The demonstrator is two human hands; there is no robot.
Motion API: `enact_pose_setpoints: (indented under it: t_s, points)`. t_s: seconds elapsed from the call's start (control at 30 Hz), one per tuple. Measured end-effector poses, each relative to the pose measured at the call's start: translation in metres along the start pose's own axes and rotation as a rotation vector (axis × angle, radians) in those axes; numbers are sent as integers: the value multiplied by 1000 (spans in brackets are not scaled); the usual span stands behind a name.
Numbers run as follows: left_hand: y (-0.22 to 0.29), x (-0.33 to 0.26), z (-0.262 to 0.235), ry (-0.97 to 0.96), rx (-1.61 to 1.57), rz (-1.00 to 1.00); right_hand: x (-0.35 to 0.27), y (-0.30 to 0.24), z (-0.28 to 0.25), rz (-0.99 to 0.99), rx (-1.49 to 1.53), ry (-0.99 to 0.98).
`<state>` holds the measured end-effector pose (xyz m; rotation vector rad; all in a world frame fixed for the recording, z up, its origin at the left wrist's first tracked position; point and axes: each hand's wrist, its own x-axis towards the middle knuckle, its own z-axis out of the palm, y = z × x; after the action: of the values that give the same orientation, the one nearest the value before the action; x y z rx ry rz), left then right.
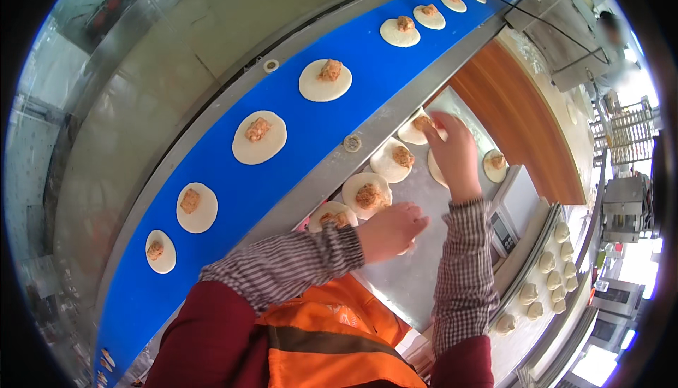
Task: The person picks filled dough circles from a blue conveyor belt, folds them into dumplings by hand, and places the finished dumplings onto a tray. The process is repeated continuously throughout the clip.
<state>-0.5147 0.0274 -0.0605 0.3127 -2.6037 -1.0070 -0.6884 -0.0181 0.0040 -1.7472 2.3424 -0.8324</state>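
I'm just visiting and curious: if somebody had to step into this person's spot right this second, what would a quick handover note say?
Left hand: resting on the metal worktop, over a dough round; whether it grips anything is hidden.
Right hand: stretched out, fingers on a filled round at the far end of the worktop.
Waiting on the worktop: several open filled rounds, such as this one.
Blue belt: carries a line of filled rounds.
Done: folded dumplings lined up on the tray at right.
Left: the open rounds are unfolded.

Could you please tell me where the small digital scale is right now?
In the head view, the small grey digital scale sits right of the right hand, between the metal worktop and the tray of folded dumplings.
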Motion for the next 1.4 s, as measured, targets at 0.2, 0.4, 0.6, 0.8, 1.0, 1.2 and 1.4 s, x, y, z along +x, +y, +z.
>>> enact_pose_setpoints:
  t_s: [0.2, 0.4, 0.6, 0.8, 1.0, 1.2, 1.4]
  points:
    - [-27, -84, -192, 349, 166, -441, 105, -78, 76, -507, 219, -440]
    - [-101, -186, -227, 168, 371, -762, 113, -147, 134, -604, -164, -756]
    - [-115, -221, -241, 157, 52, -612, 91, -171, 164, -730, -83, -701]
    - [-121, -242, -244, -280, 82, -784, 50, -162, 167, -815, -8, -674]
    - [-66, -286, -245, -35, 239, -742, 12, -220, 145, -899, 56, -639]
    - [-17, -318, -233, 169, -204, -877, -55, -240, 136, -824, 272, -561]
    - [16, -345, -234, 145, -109, -1116, -56, -179, 40, -253, 791, -627]
